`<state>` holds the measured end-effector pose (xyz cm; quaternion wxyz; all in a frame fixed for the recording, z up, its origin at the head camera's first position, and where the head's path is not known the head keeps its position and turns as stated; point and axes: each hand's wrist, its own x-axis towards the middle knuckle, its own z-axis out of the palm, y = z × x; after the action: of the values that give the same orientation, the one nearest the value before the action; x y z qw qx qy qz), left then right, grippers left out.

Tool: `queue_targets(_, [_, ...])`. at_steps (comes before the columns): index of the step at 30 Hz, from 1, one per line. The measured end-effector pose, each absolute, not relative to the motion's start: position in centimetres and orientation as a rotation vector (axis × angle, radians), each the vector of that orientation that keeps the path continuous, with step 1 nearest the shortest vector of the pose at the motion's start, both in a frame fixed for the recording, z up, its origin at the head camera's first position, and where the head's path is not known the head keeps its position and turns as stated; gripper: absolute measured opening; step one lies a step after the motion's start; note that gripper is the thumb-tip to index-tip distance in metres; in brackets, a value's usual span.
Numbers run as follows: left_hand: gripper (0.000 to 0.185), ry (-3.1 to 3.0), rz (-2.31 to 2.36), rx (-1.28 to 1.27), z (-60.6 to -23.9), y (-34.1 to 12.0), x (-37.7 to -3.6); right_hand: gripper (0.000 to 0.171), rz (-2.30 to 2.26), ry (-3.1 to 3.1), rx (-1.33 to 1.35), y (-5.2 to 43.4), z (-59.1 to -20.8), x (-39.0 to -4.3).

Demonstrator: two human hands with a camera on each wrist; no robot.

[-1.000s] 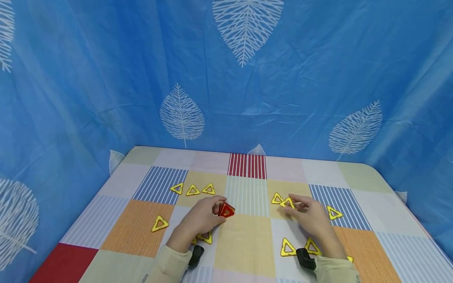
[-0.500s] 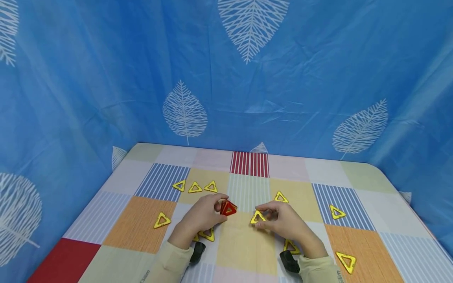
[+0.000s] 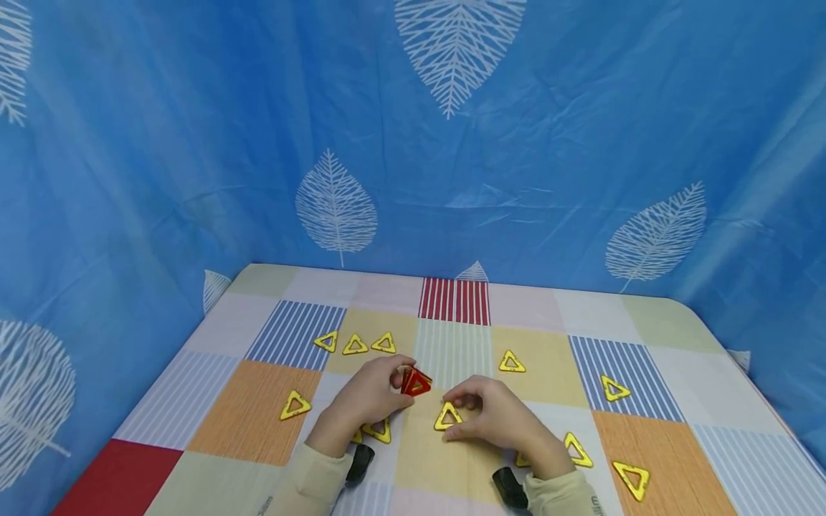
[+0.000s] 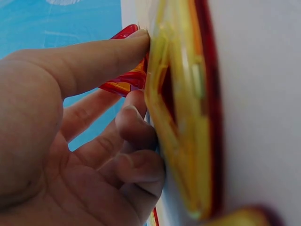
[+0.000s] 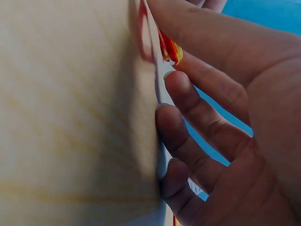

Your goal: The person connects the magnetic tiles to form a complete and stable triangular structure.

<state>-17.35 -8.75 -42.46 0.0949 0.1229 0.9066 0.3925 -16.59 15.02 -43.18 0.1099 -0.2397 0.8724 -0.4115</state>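
In the head view my left hand [image 3: 364, 394] grips a small cluster of red triangular tiles [image 3: 409, 383] between thumb and fingers, just over the table. The left wrist view shows part of that red piece [image 4: 126, 80] past the thumb, and a large yellow triangular tile [image 4: 190, 141] close to the camera. My right hand [image 3: 500, 416] pinches a yellow triangular tile [image 3: 448, 426] at the table's middle, thumb on the near side and index finger on the far side. That tile lies a short way right of the red cluster. Its contact with the cloth is hard to judge.
More yellow triangular tiles lie scattered on the patchwork tablecloth [image 3: 445, 473]: three at back left, one at left [image 3: 295, 413], one at back right [image 3: 513, 370], others at right. Some are partly hidden beneath both wrists. A blue leaf-patterned curtain [image 3: 413, 179] stands behind.
My right hand has picked up a yellow tile from beside another at back right and carried it left and nearer to the table's middle. My left hand keeps its hold on the red cluster.
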Motion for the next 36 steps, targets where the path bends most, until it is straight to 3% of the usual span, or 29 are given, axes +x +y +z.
queue_targets(18, [0.060,2.676,1.182,0.352,-42.2,-9.4,-17.4,0.045,-1.174,2.532,-0.659,15.2,-43.4,-16.5])
queue_targets(24, [0.035,2.641,1.189,0.357,-41.2,-11.6,-17.6,0.038,-1.180,2.535,-0.682,15.3,-43.5,-16.5])
queue_targets(27, [0.029,2.567,1.203,0.425,-40.6,-12.6,-17.6,0.037,-1.195,2.532,-0.689,15.5,-43.5,-16.5])
queue_targets(36, [0.038,2.422,1.220,0.634,-40.2,-14.1,-17.5,0.036,-1.213,2.522,-0.683,15.5,-43.4,-16.5])
